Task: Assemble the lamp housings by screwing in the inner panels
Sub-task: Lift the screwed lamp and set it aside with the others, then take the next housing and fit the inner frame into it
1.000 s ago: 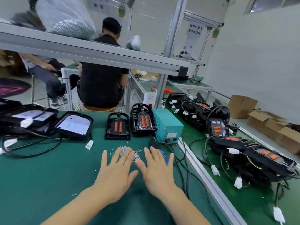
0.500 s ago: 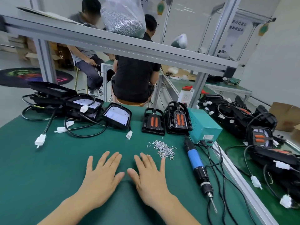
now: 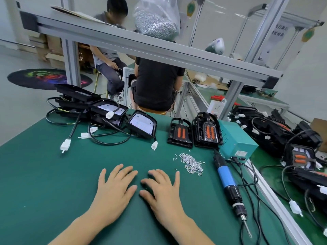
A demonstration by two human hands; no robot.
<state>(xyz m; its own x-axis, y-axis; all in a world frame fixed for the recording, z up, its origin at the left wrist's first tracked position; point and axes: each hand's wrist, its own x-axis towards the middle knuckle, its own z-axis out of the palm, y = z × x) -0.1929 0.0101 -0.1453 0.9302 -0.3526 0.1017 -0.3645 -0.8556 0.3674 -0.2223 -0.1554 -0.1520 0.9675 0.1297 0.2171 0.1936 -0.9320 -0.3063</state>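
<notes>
Left hand: the left hand (image 3: 115, 189) lies palm down on the green-matted table (image 3: 44, 191), fingers straight and slightly spread, holding nothing.
Right hand: the right hand (image 3: 161, 191) lies flat just beside it, fingers relaxed and empty; the two thumbs are close but apart.
Screws: a loose heap of small silver screws (image 3: 192, 163) sits just beyond the right hand, towards the right (one stray screw lies between the thumbs).
Screwdriver: a blue-and-black electric screwdriver (image 3: 230, 188) lies on the table right of the screws, bit pointing to the near edge, its cable running to a teal metal power box (image 3: 235, 140) at the far right.
Lamp housings: two black plastic lamp housings with orange strips stand side by side at the far edge, the flatter one (image 3: 179, 133) left of the taller one (image 3: 207, 132), which touches the teal box.
Inner panels: a black-rimmed housing with a white inner panel (image 3: 142, 126) leans just left of them; further left is a heap of similar black housings with black cables and white connectors (image 3: 92, 110).
Right bench: more black housings with cables (image 3: 283, 131) are piled on the neighbouring bench, beyond a metal rail.
Overhead: a clear bag of silver screws (image 3: 156, 20) rests on the aluminium shelf (image 3: 123, 41) above.
Background: two seated people work beyond the table.
</notes>
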